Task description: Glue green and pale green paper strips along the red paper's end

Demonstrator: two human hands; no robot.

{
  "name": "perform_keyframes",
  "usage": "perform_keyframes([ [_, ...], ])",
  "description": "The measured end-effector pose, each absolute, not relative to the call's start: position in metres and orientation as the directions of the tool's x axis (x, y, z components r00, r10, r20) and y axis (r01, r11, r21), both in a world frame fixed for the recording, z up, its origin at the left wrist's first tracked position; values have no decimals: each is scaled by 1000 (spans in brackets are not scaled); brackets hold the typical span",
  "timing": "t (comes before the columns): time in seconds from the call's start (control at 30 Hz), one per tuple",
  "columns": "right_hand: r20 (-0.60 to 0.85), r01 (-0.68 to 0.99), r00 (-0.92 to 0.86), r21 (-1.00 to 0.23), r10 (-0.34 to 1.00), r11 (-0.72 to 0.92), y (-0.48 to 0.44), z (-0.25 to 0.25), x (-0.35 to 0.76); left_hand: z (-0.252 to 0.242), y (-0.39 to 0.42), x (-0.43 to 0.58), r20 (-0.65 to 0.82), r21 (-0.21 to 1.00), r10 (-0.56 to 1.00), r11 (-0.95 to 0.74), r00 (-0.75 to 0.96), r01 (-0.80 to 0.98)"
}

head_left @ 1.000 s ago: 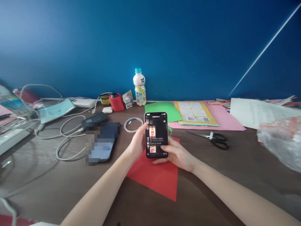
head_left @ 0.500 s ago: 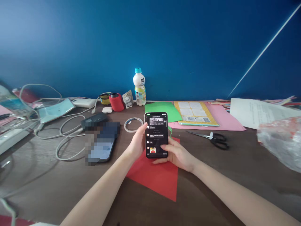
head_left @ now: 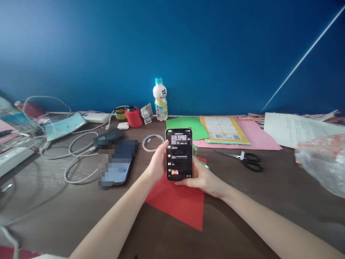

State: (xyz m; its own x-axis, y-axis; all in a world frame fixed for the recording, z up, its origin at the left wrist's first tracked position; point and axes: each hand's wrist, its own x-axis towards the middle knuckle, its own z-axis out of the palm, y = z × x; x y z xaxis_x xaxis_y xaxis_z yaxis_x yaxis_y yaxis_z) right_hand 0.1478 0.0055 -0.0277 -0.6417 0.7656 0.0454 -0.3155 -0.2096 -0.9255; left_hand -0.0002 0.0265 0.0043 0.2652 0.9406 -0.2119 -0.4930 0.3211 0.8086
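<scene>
The half-curled left hand [head_left: 157, 163] and cupped right hand [head_left: 204, 178] hold a flat, round-cornered smartphone [head_left: 179, 154] between them, fingertip contact behind it apparently hidden. Smooth red paper [head_left: 183, 201] lies beneath; metal-bladed scissors [head_left: 245, 158] rest rightward.

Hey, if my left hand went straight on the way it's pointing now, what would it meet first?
The phone, which your left hand holds at its left edge. Beyond it, the line seems to run toward the green sheet, but depth is unclear, so it might pass above.

Single head view: forward, down over phone [head_left: 179, 154], toward blue wall [head_left: 172, 43].
</scene>
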Motion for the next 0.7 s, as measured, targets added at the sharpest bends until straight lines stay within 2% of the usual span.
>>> perform_keyframes([
  [0.47,17,-360,-652,-887,758,-290,6,-31,151,4,29,-2,-170,757,935,326,311,-566],
  [0.7,5,-360,-652,-882,758,-303,7,-29,151,3,28,-1,-204,778,944,317,259,-542],
])
